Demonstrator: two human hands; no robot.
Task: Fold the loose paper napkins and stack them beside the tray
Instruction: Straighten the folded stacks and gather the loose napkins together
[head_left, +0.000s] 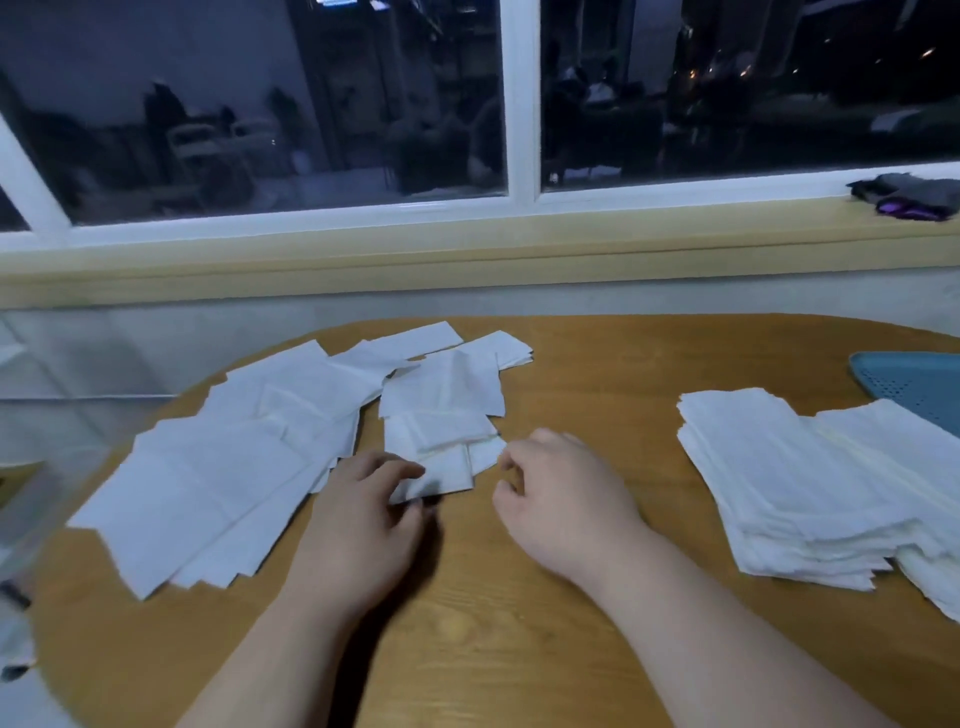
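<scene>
Wood-grain surface (597, 374) holds loose white paper napkins (234, 457) ahead of both hands, left hand (363, 525) pinching one's corner, right hand (563, 499) loosely curled, empty, just beside; a hasty tug could tear that thin sheet.

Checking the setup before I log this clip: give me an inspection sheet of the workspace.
Surface: wooden table, rounded edge.
Job's things: loose napkins spread at left; folded stack at right, next to the blue tray.
Clutter: dark cloth on the windowsill.
Hands: left hand pinches a napkin; right hand curled beside it, contact unclear.
Cables: nothing seen.
Surroundings: window, dark outside.
</scene>
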